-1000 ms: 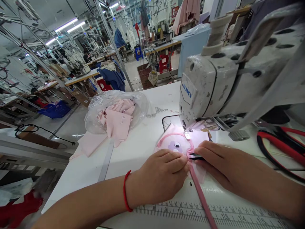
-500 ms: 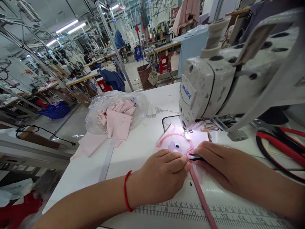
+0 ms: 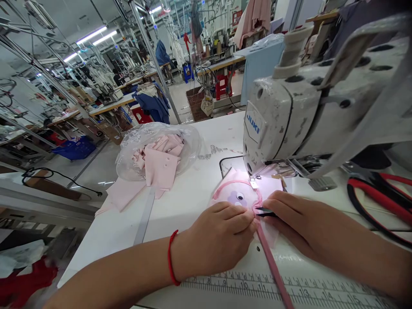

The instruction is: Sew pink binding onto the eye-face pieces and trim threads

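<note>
A small pink fabric piece (image 3: 236,189) with a purple flower patch and a pink binding strip (image 3: 273,268) lies under the presser foot of a white JUKI sewing machine (image 3: 280,124). My left hand (image 3: 219,238) presses its fingertips together on the fabric edge beside the strip. My right hand (image 3: 296,223) pinches a thin black tool (image 3: 265,211), its tip at the strip. The needle area is lit.
A clear plastic bag of pink cut pieces (image 3: 159,154) sits at the table's left, with loose pink fabric (image 3: 120,195) spilling toward the edge. Red-handled scissors (image 3: 380,195) lie at the right. A printed ruler (image 3: 289,287) runs along the white table's front edge. Other workstations fill the background.
</note>
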Tool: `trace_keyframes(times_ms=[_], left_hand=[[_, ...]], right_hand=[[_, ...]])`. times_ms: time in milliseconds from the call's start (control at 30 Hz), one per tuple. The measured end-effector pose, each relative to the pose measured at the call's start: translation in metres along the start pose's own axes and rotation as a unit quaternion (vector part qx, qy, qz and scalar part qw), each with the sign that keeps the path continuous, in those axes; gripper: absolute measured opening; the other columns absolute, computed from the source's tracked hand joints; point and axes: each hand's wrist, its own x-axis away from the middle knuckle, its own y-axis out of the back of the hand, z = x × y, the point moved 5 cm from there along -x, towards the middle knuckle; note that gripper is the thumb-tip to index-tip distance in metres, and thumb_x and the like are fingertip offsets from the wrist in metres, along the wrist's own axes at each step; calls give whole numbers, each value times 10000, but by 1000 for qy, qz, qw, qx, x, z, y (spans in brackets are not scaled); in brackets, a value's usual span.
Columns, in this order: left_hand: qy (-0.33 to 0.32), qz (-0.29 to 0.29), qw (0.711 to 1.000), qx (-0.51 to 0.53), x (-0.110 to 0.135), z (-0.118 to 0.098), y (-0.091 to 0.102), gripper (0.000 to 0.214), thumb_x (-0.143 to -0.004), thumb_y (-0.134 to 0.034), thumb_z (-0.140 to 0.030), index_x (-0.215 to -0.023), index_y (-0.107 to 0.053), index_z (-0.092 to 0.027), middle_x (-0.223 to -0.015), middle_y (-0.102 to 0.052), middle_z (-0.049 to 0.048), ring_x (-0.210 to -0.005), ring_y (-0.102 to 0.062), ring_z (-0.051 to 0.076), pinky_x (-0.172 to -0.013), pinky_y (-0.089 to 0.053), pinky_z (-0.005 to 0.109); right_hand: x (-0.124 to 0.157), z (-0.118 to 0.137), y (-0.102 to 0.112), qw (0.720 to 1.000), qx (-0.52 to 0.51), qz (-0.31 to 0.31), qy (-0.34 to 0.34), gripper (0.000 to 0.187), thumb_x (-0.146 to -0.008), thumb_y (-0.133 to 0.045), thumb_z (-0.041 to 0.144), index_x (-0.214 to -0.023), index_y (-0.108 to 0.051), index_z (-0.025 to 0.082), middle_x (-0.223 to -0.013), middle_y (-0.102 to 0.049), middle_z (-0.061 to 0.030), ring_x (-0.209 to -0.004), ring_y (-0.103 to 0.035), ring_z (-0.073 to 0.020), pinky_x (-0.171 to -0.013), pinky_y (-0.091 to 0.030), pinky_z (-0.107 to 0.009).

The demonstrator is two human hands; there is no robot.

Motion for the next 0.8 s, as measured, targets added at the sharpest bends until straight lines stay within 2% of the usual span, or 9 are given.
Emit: trace_keyframes(times_ms=[133, 300, 467, 600, 700, 800], left_hand=[[0, 5, 1000, -4, 0, 0, -1, 251, -1097, -526, -148, -1150, -763, -83, -1225, -824, 99, -1097, -773, 186, -1011, -663, 337], [1, -1, 1000, -3, 0, -1, 0, 264, -1105, -513, -148, -1147, -765, -83, -1198, -831, 96, -1092, -777, 192, -1007, -663, 338], [-2, 0, 1000, -6, 1, -1, -1, 256, -1096, -526, -142, -1163, -764, -76, -1199, -827, 102, -1109, -776, 188, -1027, -653, 327], [-4, -12, 1000, -12, 2, -1, -3, 265, -1093, -523, -136, -1191, -762, -81, -1203, -825, 100, -1123, -770, 188, -1017, -653, 327], [-7, -11, 1000, -19, 3, -1, -5, 266, -1087, -531, -137, -1213, -756, -72, -1217, -815, 118, -1138, -763, 196, -1027, -649, 334], [-9, -12, 1000, -23, 2, -1, -4, 266, -1091, -517, -141, -1169, -763, -78, -1193, -822, 110, -1091, -768, 188, -1021, -654, 331]], right_hand=[[1, 0, -3, 1000, -3, 15, 16, 211, -1118, -419, 184, -988, -575, 240, -867, -657, -25, -584, -631, -190, -522, -456, -350], [4, -8, -9, 999, -43, -3, -3, 186, -1107, -453, 197, -1050, -629, 220, -919, -691, -53, -647, -634, -193, -580, -469, -330], [2, -7, -4, 994, -96, -15, -56, 222, -1156, -458, 354, -1130, -631, 219, -1014, -704, -73, -716, -682, -209, -645, -532, -365], [0, -5, 2, 986, -138, -10, -92, 289, -1140, -514, 490, -1208, -638, 238, -1064, -708, -75, -810, -710, -227, -688, -563, -384], [-1, -4, -2, 988, -137, 10, -72, 266, -1142, -513, 480, -1169, -646, 252, -1000, -696, -49, -791, -701, -219, -645, -525, -360], [-2, -5, -10, 993, -109, 24, -38, 176, -1129, -480, 331, -1045, -613, 251, -882, -661, -18, -669, -646, -194, -566, -445, -329]])
